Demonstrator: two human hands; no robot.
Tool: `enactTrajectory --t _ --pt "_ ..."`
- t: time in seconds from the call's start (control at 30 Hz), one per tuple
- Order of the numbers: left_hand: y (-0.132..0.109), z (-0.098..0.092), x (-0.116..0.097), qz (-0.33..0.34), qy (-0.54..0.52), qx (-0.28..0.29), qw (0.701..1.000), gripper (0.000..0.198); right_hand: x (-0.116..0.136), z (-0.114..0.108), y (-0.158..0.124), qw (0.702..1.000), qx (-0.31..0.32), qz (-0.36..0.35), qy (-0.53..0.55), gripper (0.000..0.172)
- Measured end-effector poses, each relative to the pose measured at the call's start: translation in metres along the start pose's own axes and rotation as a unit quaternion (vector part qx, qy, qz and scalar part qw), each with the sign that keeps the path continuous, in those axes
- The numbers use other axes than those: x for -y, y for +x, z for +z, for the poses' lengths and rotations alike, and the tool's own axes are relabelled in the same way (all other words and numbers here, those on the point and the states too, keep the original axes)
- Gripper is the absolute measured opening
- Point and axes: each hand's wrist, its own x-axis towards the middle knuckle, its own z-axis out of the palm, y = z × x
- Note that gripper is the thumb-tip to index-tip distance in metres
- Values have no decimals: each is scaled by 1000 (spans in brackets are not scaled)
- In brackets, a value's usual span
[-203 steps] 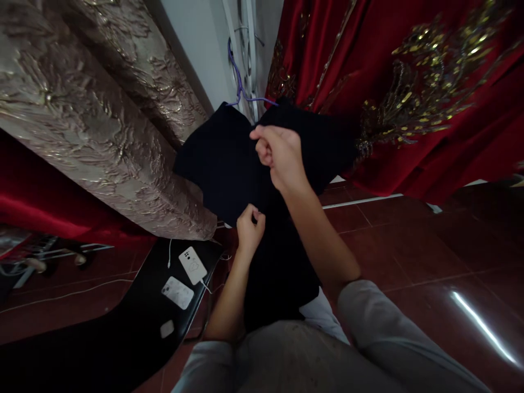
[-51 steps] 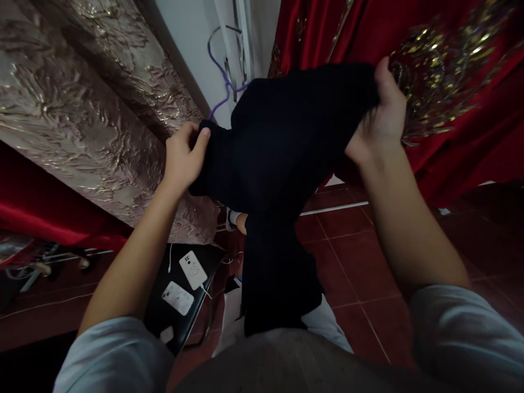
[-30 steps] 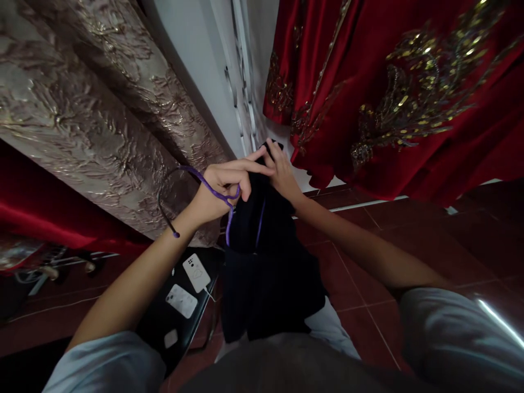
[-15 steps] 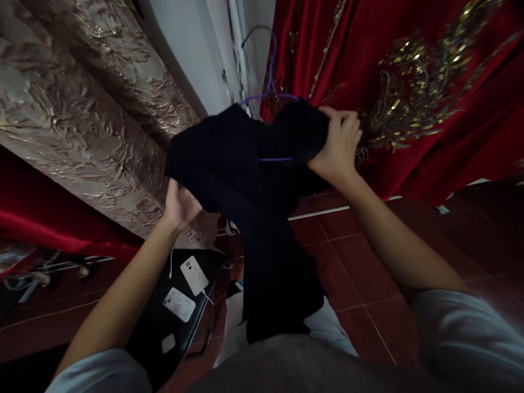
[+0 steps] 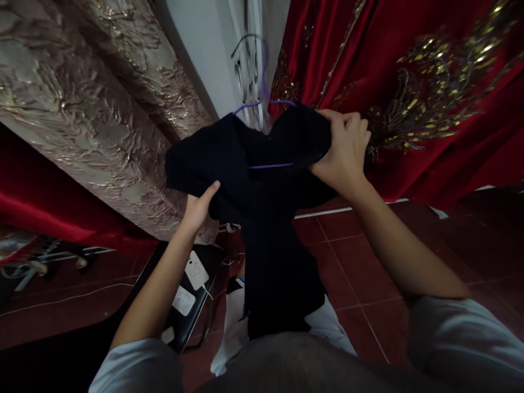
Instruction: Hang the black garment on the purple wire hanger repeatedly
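A dark navy, nearly black garment hangs on a purple wire hanger in front of my body. The hanger's hook points up and is over nothing I can see; its lower bar shows across the garment's neck opening. My right hand is closed on the garment's right shoulder, fingers over the far side. Under the left sleeve, my left hand grips the cloth, thumb lying on top and the other fingers hidden beneath. The garment's lower part drapes down toward my legs.
Embossed beige cloth hangs at left, and red cloth with gold sequins at right. A white rack or frame post stands between them. Two phones, one a white phone, lie on a black surface beside my left arm. Red tiles cover the floor.
My left hand has shifted right and inward under the garment, its thumb now on the cloth. The hanger's hook has tilted slightly left. My right hand keeps its hold.
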Motion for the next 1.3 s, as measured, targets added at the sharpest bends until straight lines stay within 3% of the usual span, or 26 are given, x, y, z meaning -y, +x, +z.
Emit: enactTrajectory --t 0.17,0.3,0.4,0.6,0.73,0.87,1.07,1.2,1.3 --pt "1 7 -16 -1 34 47 998 56 -8 -2 7 998 -5 69 4 80" --pt "4 17 -18 2 6 50 999 50 1 -7 24 997 46 61 13 72" --pt "4 22 -15 2 -21 28 999 45 5 -7 30 998 50 45 2 77" --pt "2 23 -7 -9 -34 -15 999 44 0 -8 18 998 25 64 16 82" --pt "1 19 -6 -10 -25 0 1000 43 5 -10 12 997 49 50 24 76" --pt "-2 15 -4 -5 -8 -21 1000 53 3 -6 -4 996 77 25 26 76" --pt "-7 14 -7 2 18 5 1000 54 -2 0 -8 998 47 37 20 61" --pt "-5 18 -12 -11 0 -16 1000 46 -2 9 10 998 31 46 9 67" --pt "-4 21 -15 -16 -19 5 1000 38 -11 17 16 997 18 78 7 71"
